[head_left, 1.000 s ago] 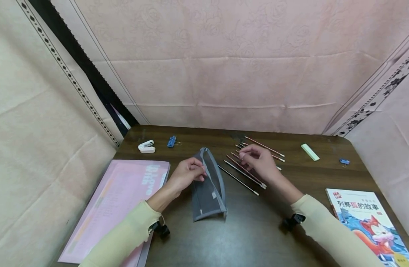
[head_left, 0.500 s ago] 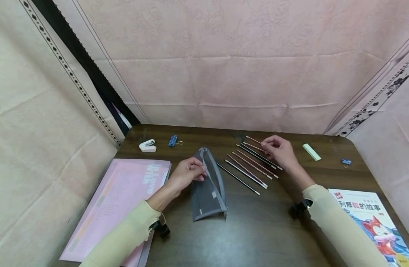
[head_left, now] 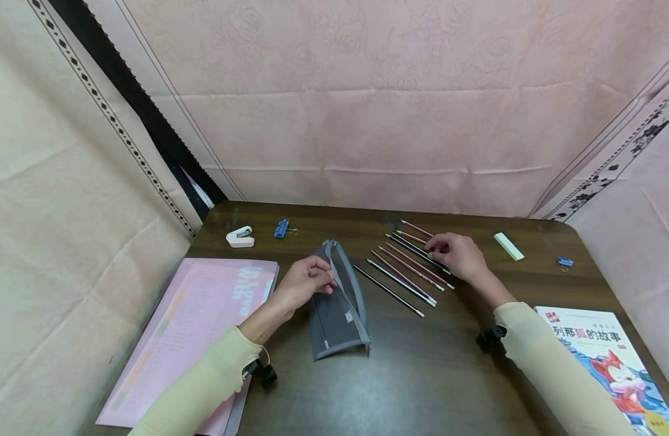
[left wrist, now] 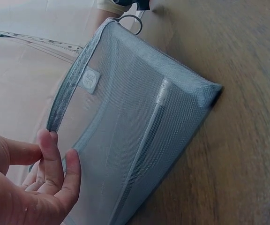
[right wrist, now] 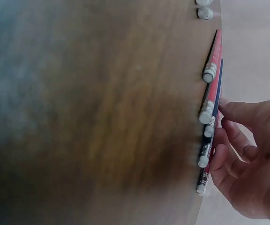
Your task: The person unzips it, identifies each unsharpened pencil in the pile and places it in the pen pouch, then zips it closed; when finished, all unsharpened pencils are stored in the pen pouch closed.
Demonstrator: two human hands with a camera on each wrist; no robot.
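Observation:
My left hand (head_left: 307, 281) pinches the upper edge of a grey mesh pencil case (head_left: 337, 330), which stands with its zipped mouth gaping. Through the mesh in the left wrist view shows a slim pencil-like shape (left wrist: 146, 129) with a pale end. To the right of the case, several pencils (head_left: 402, 280), dark, silvery and reddish, lie side by side with their eraser ends toward me. My right hand (head_left: 459, 257) bends over the far end of this row, thumb and fingertips pinching at a reddish pencil (head_left: 416, 228); its lower part is hidden by the hand.
A pink folder (head_left: 203, 339) lies at the left, a storybook (head_left: 612, 363) at the right. Along the back are a white stapler-like item (head_left: 240, 237), a blue binder clip (head_left: 281, 228), a pale green bar (head_left: 509, 246) and another blue clip (head_left: 565, 261). Cloth hangs behind the table.
My right hand has moved right from over the middle of the pencils to the row's far end, and shifted slightly since. The pencils lie more evenly spread. My left hand keeps its pinch.

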